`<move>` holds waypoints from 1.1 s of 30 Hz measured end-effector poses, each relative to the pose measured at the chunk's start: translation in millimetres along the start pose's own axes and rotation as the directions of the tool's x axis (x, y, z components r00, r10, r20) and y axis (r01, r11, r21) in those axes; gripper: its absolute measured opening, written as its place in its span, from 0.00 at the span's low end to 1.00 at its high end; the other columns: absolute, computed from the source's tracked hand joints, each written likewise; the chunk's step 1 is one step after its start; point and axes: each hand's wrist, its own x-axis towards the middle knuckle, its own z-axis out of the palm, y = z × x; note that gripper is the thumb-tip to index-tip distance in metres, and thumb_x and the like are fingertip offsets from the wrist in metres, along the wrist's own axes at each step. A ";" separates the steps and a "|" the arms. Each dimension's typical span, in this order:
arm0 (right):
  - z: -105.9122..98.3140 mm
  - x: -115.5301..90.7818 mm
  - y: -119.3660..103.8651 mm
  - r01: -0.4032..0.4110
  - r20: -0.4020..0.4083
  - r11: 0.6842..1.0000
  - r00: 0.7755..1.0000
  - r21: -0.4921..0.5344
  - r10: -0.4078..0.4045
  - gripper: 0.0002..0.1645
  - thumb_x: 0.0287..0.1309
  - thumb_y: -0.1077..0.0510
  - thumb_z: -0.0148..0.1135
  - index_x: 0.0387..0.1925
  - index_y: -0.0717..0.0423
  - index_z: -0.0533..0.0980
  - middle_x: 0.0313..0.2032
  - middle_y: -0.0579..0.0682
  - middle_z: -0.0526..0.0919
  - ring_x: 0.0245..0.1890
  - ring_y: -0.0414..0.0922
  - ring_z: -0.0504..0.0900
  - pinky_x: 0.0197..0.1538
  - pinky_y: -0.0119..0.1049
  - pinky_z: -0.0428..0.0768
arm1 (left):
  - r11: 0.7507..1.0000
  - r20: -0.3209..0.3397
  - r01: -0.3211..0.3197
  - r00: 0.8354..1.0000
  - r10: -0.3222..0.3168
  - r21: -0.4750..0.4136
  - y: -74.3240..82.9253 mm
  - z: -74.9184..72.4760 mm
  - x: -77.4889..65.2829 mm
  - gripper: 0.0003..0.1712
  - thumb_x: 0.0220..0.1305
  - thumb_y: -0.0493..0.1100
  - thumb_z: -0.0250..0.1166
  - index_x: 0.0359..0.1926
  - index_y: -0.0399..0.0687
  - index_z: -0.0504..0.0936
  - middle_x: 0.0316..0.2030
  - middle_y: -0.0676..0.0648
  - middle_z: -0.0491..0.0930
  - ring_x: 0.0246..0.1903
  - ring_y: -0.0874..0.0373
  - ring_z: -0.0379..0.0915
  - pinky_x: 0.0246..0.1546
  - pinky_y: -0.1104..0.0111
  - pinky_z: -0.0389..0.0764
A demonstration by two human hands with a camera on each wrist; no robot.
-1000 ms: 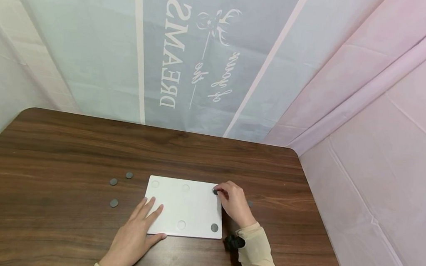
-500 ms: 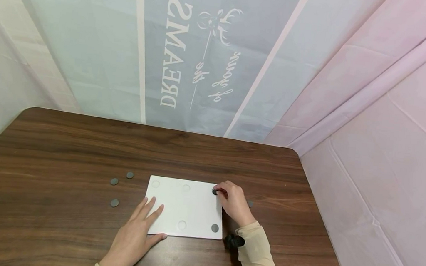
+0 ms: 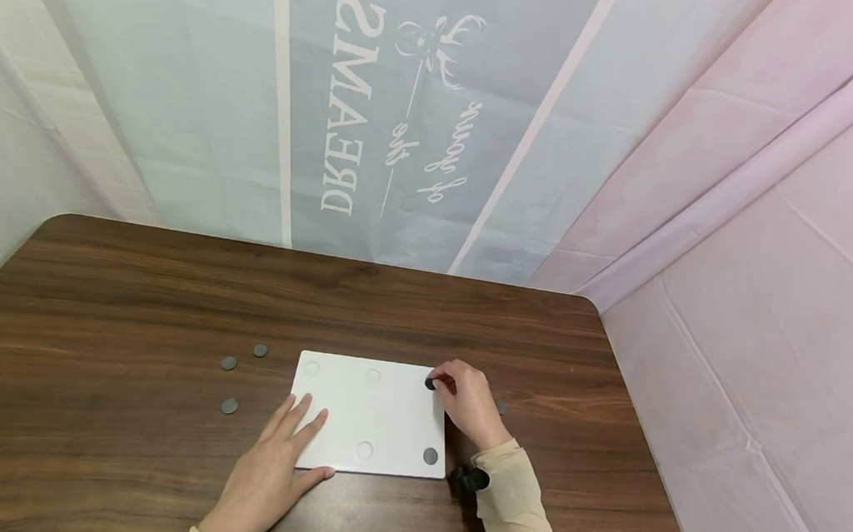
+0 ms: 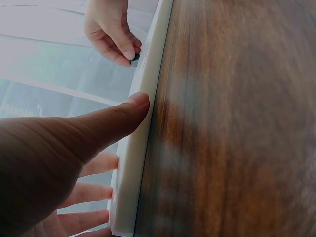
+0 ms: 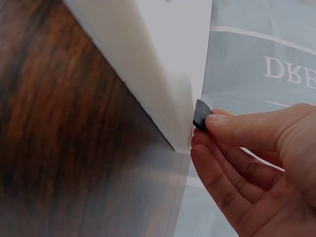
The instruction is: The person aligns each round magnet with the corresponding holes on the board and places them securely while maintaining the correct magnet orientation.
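Tilted disc (image 5: 200, 114), board (image 3: 380, 417) lengthwise left-right

Dark disc (image 5: 200, 113) partly behind right fingers (image 5: 229, 127)

A dark brown wood-grain table (image 3: 131, 293) with rounded far corners extends on every visible side of the rectangular white board (image 3: 399, 418), which lies flat, its long edges running left to right. Left of the board, three grey discs lie apart: the nearest disc (image 3: 260, 351) and a second disc (image 3: 228, 363) by its far corner, a third disc (image 3: 230, 406) level with its middle. Right of the board lies a fourth disc (image 3: 501, 408), partly hidden.
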 end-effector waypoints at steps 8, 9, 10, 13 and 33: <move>0.9 1.8 1.1 -0.024 0.011 1.000 1.000 0.010 0.024 0.04 0.55 0.67 0.66 0.31 0.57 0.83 0.29 0.47 0.78 0.25 0.37 0.74 0.28 0.27 0.75 | 1.000 0.003 -0.002 1.000 0.002 0.002 0.4 -0.9 0.1 0.39 0.45 0.54 0.76 0.59 0.45 0.78 0.65 0.40 0.69 0.67 0.41 0.59 0.35 0.53 0.83; 1.1 2.0 1.3 -0.027 0.012 1.000 1.000 0.013 0.026 0.04 0.54 0.68 0.66 0.31 0.57 0.83 0.29 0.47 0.78 0.25 0.37 0.74 0.28 0.27 0.75 | 1.000 0.003 -0.002 1.000 0.002 0.003 0.5 -0.9 0.2 0.39 0.45 0.54 0.76 0.59 0.45 0.78 0.65 0.40 0.69 0.67 0.41 0.59 0.35 0.53 0.83; 1.2 2.2 1.4 -0.030 0.012 0.999 0.999 0.015 0.030 0.04 0.54 0.68 0.66 0.31 0.57 0.83 0.29 0.47 0.78 0.25 0.37 0.74 0.28 0.27 0.75 | 1.000 0.002 -0.003 1.000 0.003 0.003 0.5 -1.1 0.3 0.39 0.45 0.54 0.76 0.59 0.45 0.78 0.65 0.40 0.69 0.67 0.41 0.59 0.35 0.53 0.83; 1.6 2.8 2.0 -0.034 0.014 0.999 0.999 0.022 0.033 0.05 0.53 0.68 0.67 0.30 0.57 0.83 0.28 0.47 0.78 0.24 0.37 0.74 0.28 0.27 0.75 | 1.000 0.003 -0.003 1.000 0.003 0.004 0.5 -1.2 0.6 0.40 0.45 0.54 0.76 0.59 0.45 0.78 0.65 0.40 0.69 0.67 0.41 0.59 0.36 0.52 0.83; -2.0 6.7 1.8 -0.047 0.057 0.998 0.997 0.051 0.044 0.05 0.52 0.68 0.68 0.29 0.56 0.84 0.28 0.47 0.79 0.26 0.37 0.75 0.30 0.28 0.76 | 1.000 0.013 0.010 1.000 -0.010 0.015 2.3 -3.2 1.2 0.39 0.45 0.55 0.76 0.59 0.46 0.78 0.65 0.41 0.69 0.67 0.42 0.59 0.34 0.53 0.82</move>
